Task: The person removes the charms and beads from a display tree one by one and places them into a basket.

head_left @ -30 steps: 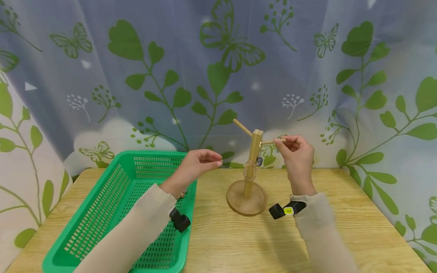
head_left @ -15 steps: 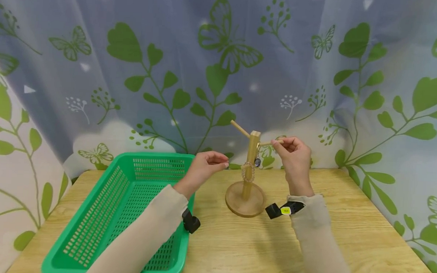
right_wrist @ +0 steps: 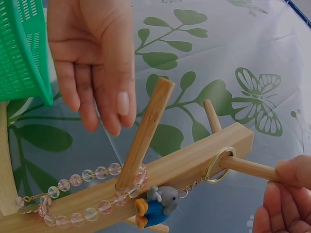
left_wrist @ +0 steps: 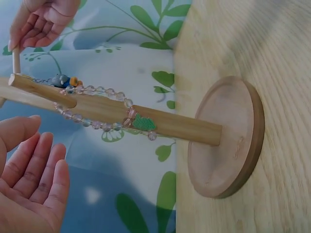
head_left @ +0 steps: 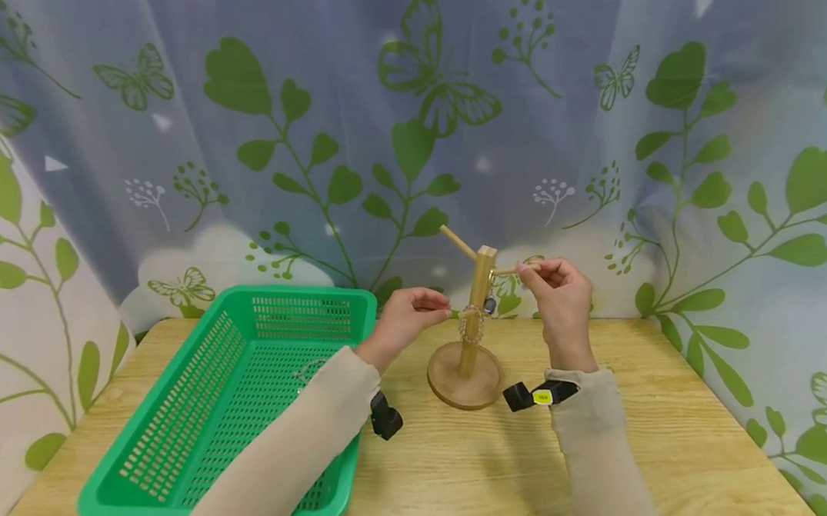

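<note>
A wooden stand with a round base and several pegs stands upright on the table. My right hand pinches the tip of the right-hand peg. From that peg's inner end hangs a keychain with a gold ring and a small grey, blue and orange figure. A bracelet of clear and pinkish beads, with a green piece, hangs on the peg facing me. Beside the post, apart from it, my left hand has relaxed fingers and holds nothing, as the left wrist view shows.
A green plastic basket sits on the left of the wooden table, partly under the left forearm. Something thin and silvery lies in it. A curtain printed with leaves and butterflies hangs right behind the table.
My left hand has moved right, from above the basket's right edge to beside the stand. The right hand stays pinching the peg. The silvery thing in the basket has come into view.
</note>
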Demonstrator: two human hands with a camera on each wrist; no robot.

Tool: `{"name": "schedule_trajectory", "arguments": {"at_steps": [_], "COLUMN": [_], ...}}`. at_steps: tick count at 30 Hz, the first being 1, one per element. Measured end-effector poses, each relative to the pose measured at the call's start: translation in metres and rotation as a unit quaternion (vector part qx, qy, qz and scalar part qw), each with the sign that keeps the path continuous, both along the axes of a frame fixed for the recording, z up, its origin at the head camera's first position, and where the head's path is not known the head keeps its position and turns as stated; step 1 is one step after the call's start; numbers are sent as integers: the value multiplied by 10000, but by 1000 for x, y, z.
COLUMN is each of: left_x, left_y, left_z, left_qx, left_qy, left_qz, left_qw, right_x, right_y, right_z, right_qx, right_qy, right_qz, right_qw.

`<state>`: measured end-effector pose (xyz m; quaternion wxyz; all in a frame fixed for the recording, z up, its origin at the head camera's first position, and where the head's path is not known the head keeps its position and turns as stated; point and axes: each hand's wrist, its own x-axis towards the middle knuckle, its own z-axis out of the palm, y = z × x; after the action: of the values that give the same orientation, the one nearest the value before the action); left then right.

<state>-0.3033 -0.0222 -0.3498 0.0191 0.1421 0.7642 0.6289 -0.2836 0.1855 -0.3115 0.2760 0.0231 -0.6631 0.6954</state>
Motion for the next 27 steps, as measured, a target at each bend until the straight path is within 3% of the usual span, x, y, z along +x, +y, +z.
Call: {"name": "schedule_trajectory", "arguments": {"at_steps": [18, 27], "left_x": [-3, -2], "left_y": [22, 33], "left_z": [-16, -21], "left_qx": [-71, -265], "left_qy": [-163, 127], "left_qz": [168, 402], "left_qw": [9997, 9988], "right_x": [-1, -1], "right_y": [-3, -4], "right_z": [2, 3], "right_qx": [-442, -459], "right_qy": [-195, -136], "right_qz": [108, 135], "right_qw": [9988, 9988]}}
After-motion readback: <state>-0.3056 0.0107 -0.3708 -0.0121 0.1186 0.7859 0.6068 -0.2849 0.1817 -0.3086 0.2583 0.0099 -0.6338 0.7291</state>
